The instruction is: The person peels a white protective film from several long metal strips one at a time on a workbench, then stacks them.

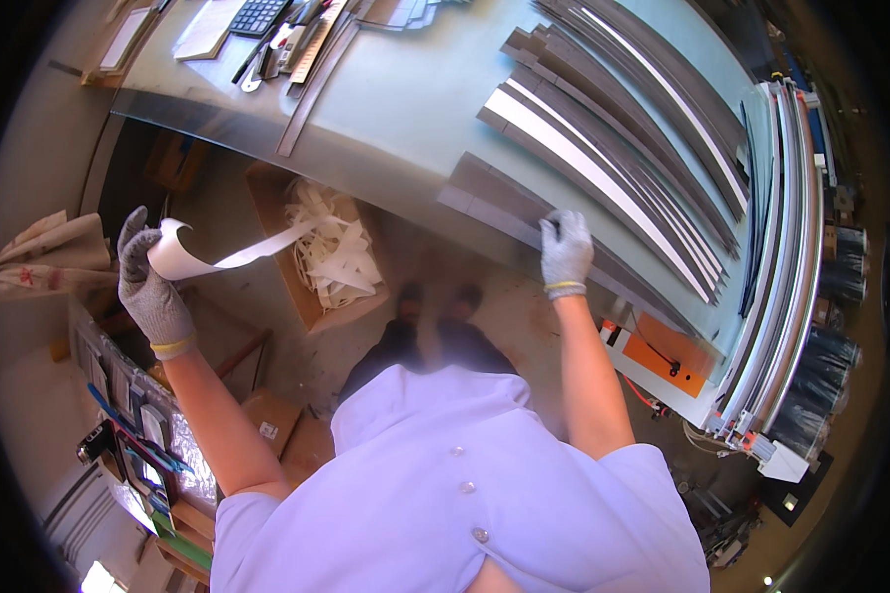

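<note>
My left hand (158, 301), in a grey knit glove, is raised at the far left. Its fingers are closed on a curling white backing strip (176, 259), whose other end trails toward the cardboard box of scraps. My right hand (567, 255), gloved too, is at the table's near edge. Its curled fingers grip a long flat grey strip (489, 211) that lies along that edge. Another grey strip (499, 181) lies just beyond, partly beside the first. The fingertips of the right hand are partly hidden.
A cardboard box (263, 198) full of tangled white scraps (336, 257) stands on the floor below the table (396, 109). Bundled grey and white strips (603, 148) cover the table's right. A steel ruler (316, 89), pens and a calculator (259, 16) lie at the back left. Long rails (791, 247) border the right.
</note>
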The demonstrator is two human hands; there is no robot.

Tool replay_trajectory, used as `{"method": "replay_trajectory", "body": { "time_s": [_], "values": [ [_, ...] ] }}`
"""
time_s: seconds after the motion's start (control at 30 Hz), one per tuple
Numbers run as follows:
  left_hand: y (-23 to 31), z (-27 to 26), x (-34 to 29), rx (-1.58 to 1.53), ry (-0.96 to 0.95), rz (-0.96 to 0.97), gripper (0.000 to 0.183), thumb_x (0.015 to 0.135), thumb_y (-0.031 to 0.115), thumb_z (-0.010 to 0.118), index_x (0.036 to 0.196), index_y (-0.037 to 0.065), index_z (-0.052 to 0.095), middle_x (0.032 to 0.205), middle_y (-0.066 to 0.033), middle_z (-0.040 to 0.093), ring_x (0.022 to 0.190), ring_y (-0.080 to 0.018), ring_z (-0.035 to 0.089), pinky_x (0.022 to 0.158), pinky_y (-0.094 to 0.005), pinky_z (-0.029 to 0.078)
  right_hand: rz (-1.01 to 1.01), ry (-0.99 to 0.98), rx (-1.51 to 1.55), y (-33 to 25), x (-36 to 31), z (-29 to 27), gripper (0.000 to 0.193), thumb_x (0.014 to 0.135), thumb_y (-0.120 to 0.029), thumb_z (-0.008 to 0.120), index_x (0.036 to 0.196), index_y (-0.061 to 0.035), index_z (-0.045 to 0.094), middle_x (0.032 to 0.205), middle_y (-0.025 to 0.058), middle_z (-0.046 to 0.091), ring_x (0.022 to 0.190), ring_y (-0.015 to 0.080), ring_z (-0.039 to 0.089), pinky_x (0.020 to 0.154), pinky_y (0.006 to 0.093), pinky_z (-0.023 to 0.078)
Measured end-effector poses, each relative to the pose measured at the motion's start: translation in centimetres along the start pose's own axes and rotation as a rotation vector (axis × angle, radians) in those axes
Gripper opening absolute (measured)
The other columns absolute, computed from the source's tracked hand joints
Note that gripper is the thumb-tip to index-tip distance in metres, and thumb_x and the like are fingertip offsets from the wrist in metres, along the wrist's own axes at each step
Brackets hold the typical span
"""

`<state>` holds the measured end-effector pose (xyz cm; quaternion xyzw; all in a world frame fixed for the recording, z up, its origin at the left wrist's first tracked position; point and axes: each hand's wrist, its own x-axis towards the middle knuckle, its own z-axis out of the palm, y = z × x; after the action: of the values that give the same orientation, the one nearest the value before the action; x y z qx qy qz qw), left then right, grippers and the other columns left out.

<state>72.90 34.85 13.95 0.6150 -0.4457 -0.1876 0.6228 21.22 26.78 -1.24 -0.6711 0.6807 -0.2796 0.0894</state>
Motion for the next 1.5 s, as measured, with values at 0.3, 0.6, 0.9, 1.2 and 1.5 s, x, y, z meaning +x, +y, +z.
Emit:
{"method": "replay_trajectory", "body": {
  "time_s": [0.3, 0.6, 0.9, 1.2, 1.5],
  "values": [
    [2.4, -0.3, 2.6, 0.099, 0.027, 0.135, 0.024, 0.088, -0.009, 0.059, 0.107, -0.001, 0.072, 0.147, -0.0149, 0.057, 0.133, -0.0263, 0.055, 0.112, -0.0384, 0.045, 0.252, 0.101, -0.276, 9.5, -6.2, -5.9, 0.02, 0.088, -0.018, 0.075, 0.105, -0.01, 0.069, 0.108, 0.0133, 0.066, 0.104, 0.0349, 0.064, 0.092, 0.045, 0.051],
    [-13.2, 1.3, 0.7, 1.337, -0.49, 0.36, 0.034, 0.083, -0.003, 0.064, 0.113, 0.011, 0.074, 0.126, -0.0132, 0.066, 0.115, -0.0336, 0.064, 0.101, -0.043, 0.052, 0.515, 0.025, -0.467, 14.6, -9.4, -7.2, 0.058, 0.086, -0.039, 0.078, 0.136, -0.0151, 0.063, 0.148, 0.0172, 0.053, 0.134, 0.0397, 0.05, 0.11, 0.052, 0.042],
    [-4.3, 28.4, -12.8, 0.797, -0.948, 0.477, 0.075, 0.088, 0.03, 0.075, 0.151, 0.003, 0.045, 0.157, -0.0191, 0.044, 0.147, -0.0374, 0.039, 0.125, -0.0507, 0.024, 0.524, 0.051, -0.426, 14.8, -10.1, -6.4, 0.058, 0.087, -0.038, 0.077, 0.138, -0.0148, 0.061, 0.149, 0.0174, 0.051, 0.134, 0.0407, 0.049, 0.111, 0.0535, 0.04],
    [-6.7, 34.5, -13.8, 0.87, -1.146, 0.475, 0.09, 0.098, 0.052, 0.057, 0.165, 0.006, 0.018, 0.172, -0.0141, 0.017, 0.16, -0.0313, 0.013, 0.129, -0.0463, 0.009, 0.546, 0.024, -0.416, 14.0, -9.9, -7.2, 0.057, 0.088, -0.036, 0.077, 0.139, -0.0154, 0.06, 0.148, 0.0164, 0.052, 0.135, 0.0391, 0.048, 0.111, 0.0529, 0.04],
    [-11.7, 27.8, -5.2, 1.115, -0.859, 0.318, 0.087, 0.1, 0.055, 0.054, 0.164, 0.006, 0.022, 0.171, -0.0157, 0.02, 0.159, -0.0333, 0.018, 0.128, -0.0504, 0.011, 0.482, 0.026, -0.421, 14.4, -10.0, -6.4, 0.057, 0.089, -0.036, 0.075, 0.14, -0.0182, 0.059, 0.147, 0.0129, 0.052, 0.134, 0.0365, 0.049, 0.107, 0.053, 0.043]
  ]
}}
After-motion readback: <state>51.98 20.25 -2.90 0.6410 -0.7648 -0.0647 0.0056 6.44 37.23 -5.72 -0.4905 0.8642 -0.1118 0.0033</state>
